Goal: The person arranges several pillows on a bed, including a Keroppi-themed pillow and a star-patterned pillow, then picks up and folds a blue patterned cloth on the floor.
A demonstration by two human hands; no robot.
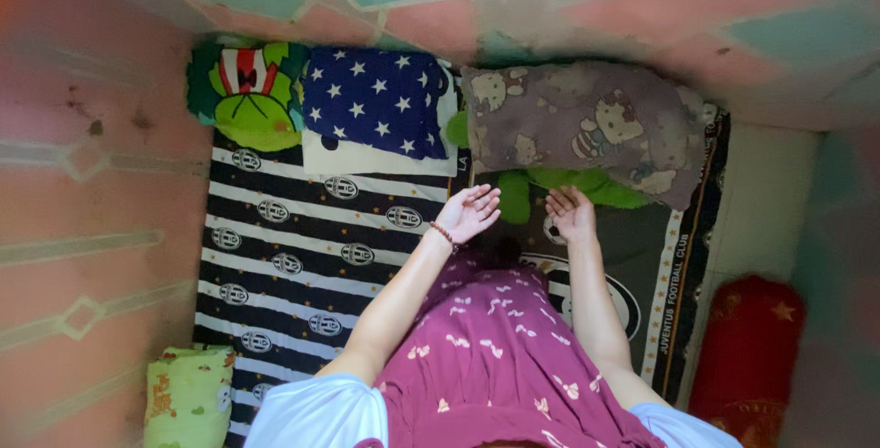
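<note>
Both arms stretched forward over black-and-white striped bedsheet with round crests (302, 246).

Left hand (469, 212): palm up, fingers spread and loose, gripping nothing; red bead bracelet (443, 232) at wrist. Hovering above sheet, apart from it.

Right hand (572, 214): fingers extended, open, empty; reaching at edge of green leaf-shaped cushion (587, 189), touching or just above — cannot tell.

Cushion tucked half under grey-purple cat-print pillow (587, 127). Navy star-print pillow (376, 99) beside, at head of bed against wall. Maroon bow-print cloth (500, 356) draped over lap, between arms.
</note>
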